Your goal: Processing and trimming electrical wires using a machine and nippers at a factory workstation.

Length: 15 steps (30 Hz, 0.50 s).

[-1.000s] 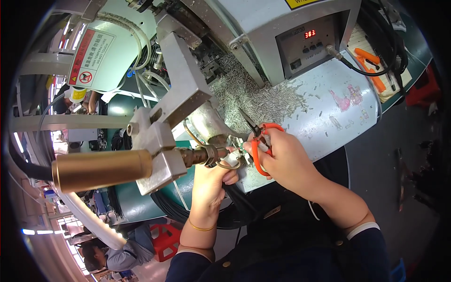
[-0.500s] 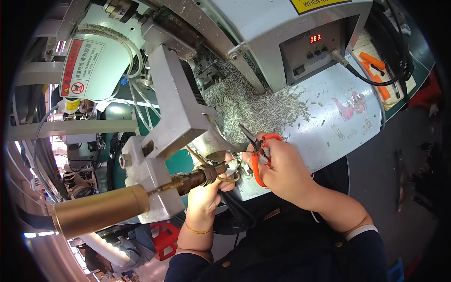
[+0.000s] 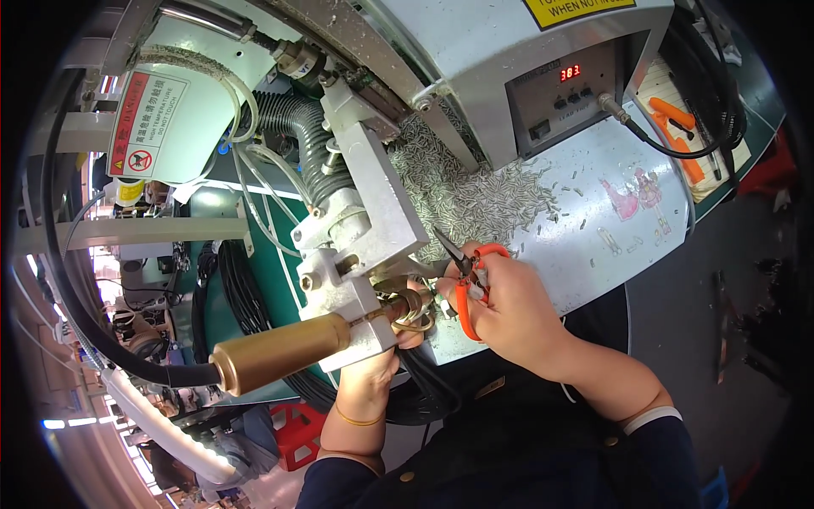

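Observation:
My right hand (image 3: 526, 314) is closed round a pair of pliers with orange-red handles (image 3: 463, 311); their dark pointed jaws stick up over the machine's bed. Beside it, my left hand (image 3: 369, 382) reaches in under a soldering head with a brass-coloured barrel (image 3: 284, 352). That head hides most of the left fingers, but a curled fingertip shows below its coiled metal tube (image 3: 415, 316). The left hand seems to pinch a small piece at the tip, too covered to name. The right fingertips come close to that same spot.
A heap of small silvery metal bits (image 3: 483, 199) covers the bed beyond my hands. To its right stands a control box (image 3: 577, 93) with a red lit display. Orange-handled tools (image 3: 674, 110) lie in a tray at the far right. A red stool (image 3: 297, 433) is on the floor.
The soldering head and its bracket have shifted right, toward my hands, uncovering a black ribbed hose behind. Both hands and the pliers stay almost in place.

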Available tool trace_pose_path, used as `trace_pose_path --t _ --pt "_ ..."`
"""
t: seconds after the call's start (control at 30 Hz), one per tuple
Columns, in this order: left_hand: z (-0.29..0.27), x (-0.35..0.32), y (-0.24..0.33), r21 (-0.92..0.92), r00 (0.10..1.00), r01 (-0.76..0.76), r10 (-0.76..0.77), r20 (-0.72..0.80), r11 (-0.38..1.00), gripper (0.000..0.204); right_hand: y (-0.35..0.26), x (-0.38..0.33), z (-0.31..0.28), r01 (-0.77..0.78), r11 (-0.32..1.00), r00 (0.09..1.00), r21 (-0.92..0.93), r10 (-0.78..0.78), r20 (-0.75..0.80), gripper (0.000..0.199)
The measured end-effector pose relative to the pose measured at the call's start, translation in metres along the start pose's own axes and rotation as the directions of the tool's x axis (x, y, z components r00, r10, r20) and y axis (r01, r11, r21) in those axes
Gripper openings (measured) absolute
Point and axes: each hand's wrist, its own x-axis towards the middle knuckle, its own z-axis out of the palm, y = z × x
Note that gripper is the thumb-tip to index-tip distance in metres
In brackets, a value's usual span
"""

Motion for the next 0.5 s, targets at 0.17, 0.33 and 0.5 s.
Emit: trace_pose_path --t 0.17,0.33,0.5 --pt "0.014 -0.002 0.002 0.163 0.992 -0.009 0.030 -0.125 0.987 0.019 0.001 0.000 0.001 0.015 1.000 1.000 0.026 -0.014 -0.022 0.021" --pt "0.007 -0.004 0.001 0.092 0.989 0.010 0.004 -0.150 0.996 0.017 -0.001 -0.002 0.001 -0.008 1.000 1.000 0.005 0.008 0.003 0.021" --pt "0.001 -0.013 0.001 -0.058 0.997 0.016 -0.012 0.072 0.998 0.027 -0.002 -0.008 -0.002 0.023 0.996 0.999 0.087 -0.027 0.038 0.018"
